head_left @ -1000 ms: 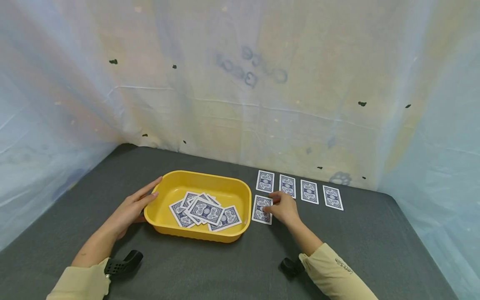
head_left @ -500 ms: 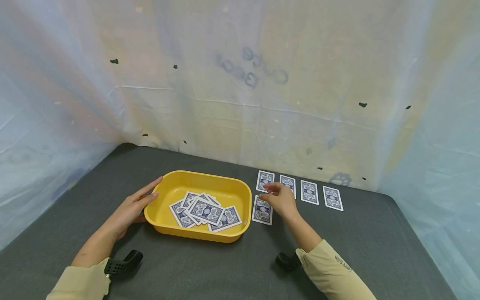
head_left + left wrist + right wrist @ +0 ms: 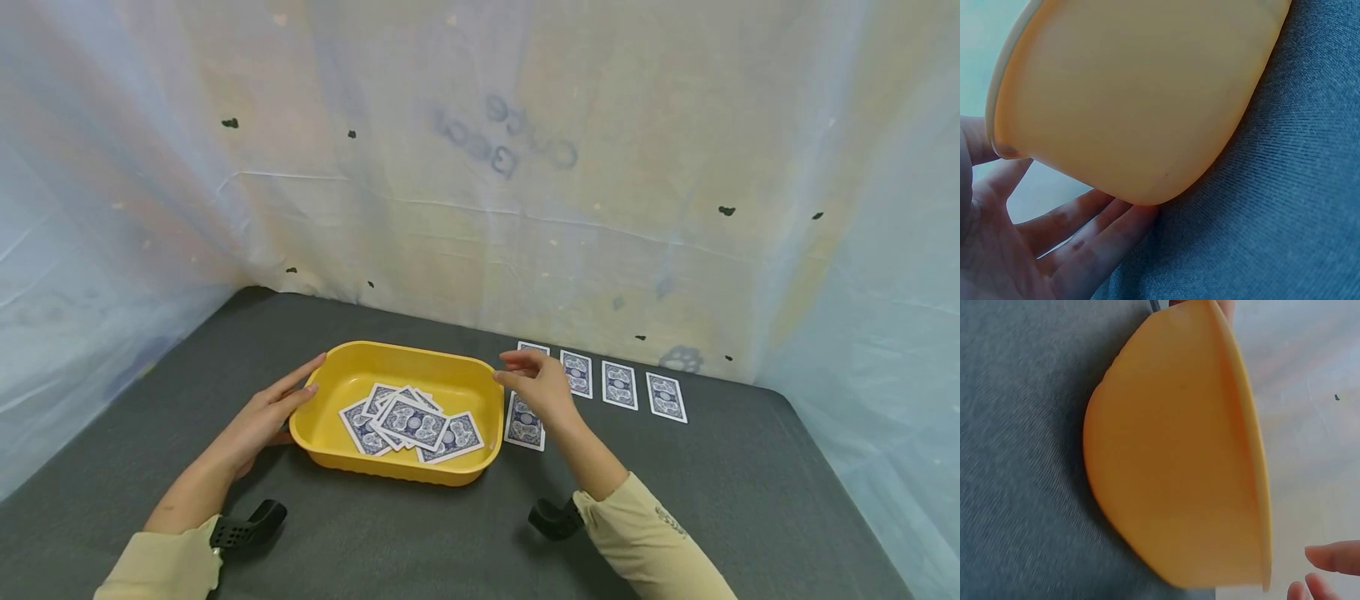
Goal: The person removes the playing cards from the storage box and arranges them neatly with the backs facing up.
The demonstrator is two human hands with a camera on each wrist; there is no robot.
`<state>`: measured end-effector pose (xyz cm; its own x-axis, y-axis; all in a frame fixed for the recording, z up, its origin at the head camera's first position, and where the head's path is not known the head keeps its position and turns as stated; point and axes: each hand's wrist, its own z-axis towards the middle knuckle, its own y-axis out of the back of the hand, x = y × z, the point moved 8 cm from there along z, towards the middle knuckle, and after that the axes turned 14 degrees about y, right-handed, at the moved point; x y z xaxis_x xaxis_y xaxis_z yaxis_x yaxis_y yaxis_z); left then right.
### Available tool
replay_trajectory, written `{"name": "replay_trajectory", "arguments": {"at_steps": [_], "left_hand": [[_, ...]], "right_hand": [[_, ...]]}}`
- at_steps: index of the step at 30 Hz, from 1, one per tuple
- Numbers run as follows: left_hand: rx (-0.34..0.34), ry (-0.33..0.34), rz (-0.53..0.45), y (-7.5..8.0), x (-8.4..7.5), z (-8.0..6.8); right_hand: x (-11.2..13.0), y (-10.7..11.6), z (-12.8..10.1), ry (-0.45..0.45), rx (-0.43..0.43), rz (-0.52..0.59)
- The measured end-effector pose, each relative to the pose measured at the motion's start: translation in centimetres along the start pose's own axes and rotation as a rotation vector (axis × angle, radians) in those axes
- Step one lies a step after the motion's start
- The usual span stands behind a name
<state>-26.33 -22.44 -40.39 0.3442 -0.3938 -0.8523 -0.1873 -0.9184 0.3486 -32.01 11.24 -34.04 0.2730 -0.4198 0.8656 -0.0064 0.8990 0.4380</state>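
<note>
One far card [image 3: 533,347] hides behind right hand [image 3: 534,386].

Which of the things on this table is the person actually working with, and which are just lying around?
In use: yellow tub, steadied by the left hand; loose cards in the tub; cards laid out on the mat; right hand, empty, above the tub's right rim.

Lying about: grey mat; plastic sheet backdrop.
</note>
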Motion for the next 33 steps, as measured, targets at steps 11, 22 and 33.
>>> {"name": "replay_trajectory", "arguments": {"at_steps": [11, 22, 33], "left_hand": [[-0.002, 0.013, 0.012, -0.1, 0.3, 0.3], [-0.003, 0.008, 0.010, -0.1, 0.2, 0.2], [0.004, 0.012, 0.013, -0.1, 0.2, 0.3]], "right_hand": [[1.1, -2.0, 0.1, 0.023, 0.051, 0.048], [2.1, -4.2, -0.1, 0.037, 0.100, 0.059], [2.3, -6.8, -0.4, 0.060, 0.194, 0.057]]}}
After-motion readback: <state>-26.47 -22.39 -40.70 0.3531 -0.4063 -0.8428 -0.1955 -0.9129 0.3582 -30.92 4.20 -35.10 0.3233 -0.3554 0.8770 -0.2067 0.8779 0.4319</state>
